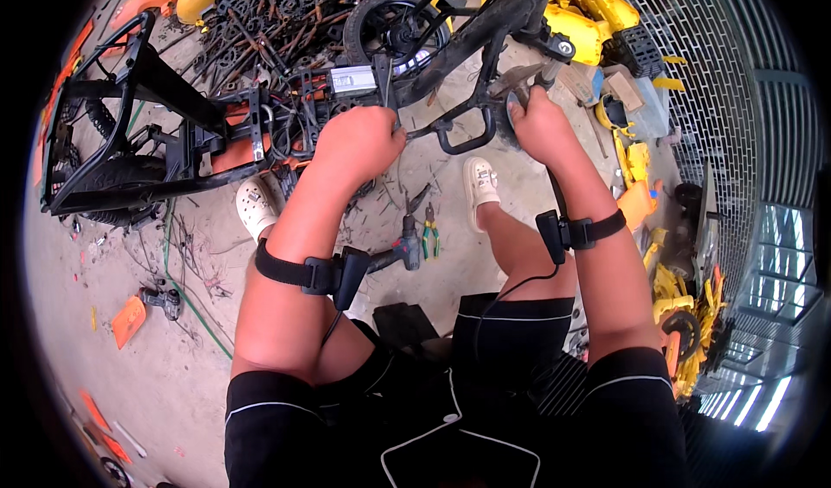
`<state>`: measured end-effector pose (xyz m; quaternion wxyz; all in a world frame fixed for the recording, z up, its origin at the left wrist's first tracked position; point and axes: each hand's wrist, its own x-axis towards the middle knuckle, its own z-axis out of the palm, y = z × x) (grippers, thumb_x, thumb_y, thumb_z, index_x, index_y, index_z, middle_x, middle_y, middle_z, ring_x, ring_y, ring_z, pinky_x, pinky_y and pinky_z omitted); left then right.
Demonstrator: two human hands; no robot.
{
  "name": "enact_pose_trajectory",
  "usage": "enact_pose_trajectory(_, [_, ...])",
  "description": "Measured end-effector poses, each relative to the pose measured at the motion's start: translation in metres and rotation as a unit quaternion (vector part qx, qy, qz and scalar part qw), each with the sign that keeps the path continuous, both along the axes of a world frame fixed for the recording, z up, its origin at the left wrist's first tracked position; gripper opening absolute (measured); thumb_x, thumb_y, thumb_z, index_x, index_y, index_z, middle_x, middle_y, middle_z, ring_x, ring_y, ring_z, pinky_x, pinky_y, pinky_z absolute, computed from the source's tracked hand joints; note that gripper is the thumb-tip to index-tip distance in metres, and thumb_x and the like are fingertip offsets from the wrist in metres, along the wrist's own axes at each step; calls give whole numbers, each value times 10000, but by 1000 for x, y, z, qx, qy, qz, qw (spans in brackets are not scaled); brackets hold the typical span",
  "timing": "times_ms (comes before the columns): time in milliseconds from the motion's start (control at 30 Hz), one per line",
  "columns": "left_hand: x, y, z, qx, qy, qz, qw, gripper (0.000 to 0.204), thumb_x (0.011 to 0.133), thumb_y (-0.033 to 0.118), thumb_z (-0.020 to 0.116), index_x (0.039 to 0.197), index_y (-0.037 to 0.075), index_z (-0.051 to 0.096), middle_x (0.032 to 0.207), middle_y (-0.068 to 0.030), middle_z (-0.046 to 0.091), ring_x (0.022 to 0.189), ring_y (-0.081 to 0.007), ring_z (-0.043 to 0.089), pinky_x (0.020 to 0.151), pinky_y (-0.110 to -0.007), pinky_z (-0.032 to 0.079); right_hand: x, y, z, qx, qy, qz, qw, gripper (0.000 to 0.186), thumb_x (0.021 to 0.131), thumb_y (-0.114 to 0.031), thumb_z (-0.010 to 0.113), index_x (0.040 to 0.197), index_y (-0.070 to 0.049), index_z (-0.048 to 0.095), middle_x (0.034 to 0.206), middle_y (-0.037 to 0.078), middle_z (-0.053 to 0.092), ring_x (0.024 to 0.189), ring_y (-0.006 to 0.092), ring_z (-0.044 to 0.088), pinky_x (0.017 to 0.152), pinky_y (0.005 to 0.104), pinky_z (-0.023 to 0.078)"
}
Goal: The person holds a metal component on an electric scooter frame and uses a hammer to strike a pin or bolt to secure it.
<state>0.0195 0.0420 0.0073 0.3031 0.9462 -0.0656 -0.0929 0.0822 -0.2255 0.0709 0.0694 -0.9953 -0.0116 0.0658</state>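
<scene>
Black sleeves [632, 410] and shorts [519, 328], each with a thin white line; cream clogs [255, 209] dotted with holes; black forearm straps [286, 267] carrying black boxes [350, 279] with thin black cables [524, 280].

Left hand [357, 144] and right hand [541, 126] near black frame [461, 52]

Head-worn left fisheye | faces down | forearms [303, 215] near | floor [195, 393] farther

The frame [450, 54] is coloured black, the shoes [481, 187] cream; the pliers [436, 244] are marked green and yellow, the black shorts [515, 337] are trimmed with white, the wall [679, 29] is brick-patterned.
</scene>
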Motion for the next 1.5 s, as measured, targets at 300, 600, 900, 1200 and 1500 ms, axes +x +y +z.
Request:
enact_pose_trajectory(300, [-1, 9, -4, 5, -8, 3, 1000, 304, 891, 303, 624, 870, 17, 723, 883, -222, 716, 885, -410, 693, 809, -502, 557, -3, 10, 67, 110, -88, -37, 989, 426, 953, -337, 634, 1119, 53, 597, 1017, 317, 685, 1003, 488, 649, 880, 510, 508])
enact_pose_trajectory(600, [2, 1, -13, -1, -31, -11, 999, 345, 898, 335, 648, 827, 0, 692, 825, -227, 697, 840, -423, 679, 754, -504, 541, 6, -17, -7, -47, -13, 67, 997, 399, 965, -269, 604, 1132, 84, 520, 1025, 371, 655, 960, 510, 650, 857, 535, 518])
enact_pose_trajectory(900, [0, 6, -18, 9, -54, -4, 998, 338, 903, 334, 649, 846, 6, 704, 851, -211, 707, 865, -410, 684, 775, -487, 548, 19, -13, 52, 121, 38, 4, 992, 313, 944, -275, 667, 1063, 8, 611, 729, 46, 588, 483, 134, 518, 421, 309, 414])
enact_pose_trajectory(1200, [-3, 10, -9, 11, 2, -14, 1000, 317, 892, 311, 632, 924, 10, 727, 924, -222, 719, 913, -407, 693, 828, -490, 558, -10, -2, -16, -26, -20, 16, 999, 413, 963, -306, 636, 1128, 61, 539, 1046, 349, 648, 1038, 519, 612, 891, 512, 494])
enact_pose_trajectory(1500, [-2, 17, -15, -20, -26, 10, 999, 341, 898, 334, 654, 852, -1, 700, 853, -211, 708, 853, -409, 681, 772, -488, 543, 9, -16, 10, 27, -25, 66, 997, 405, 932, -305, 695, 1141, 29, 601, 886, 200, 656, 751, 296, 623, 637, 406, 487])
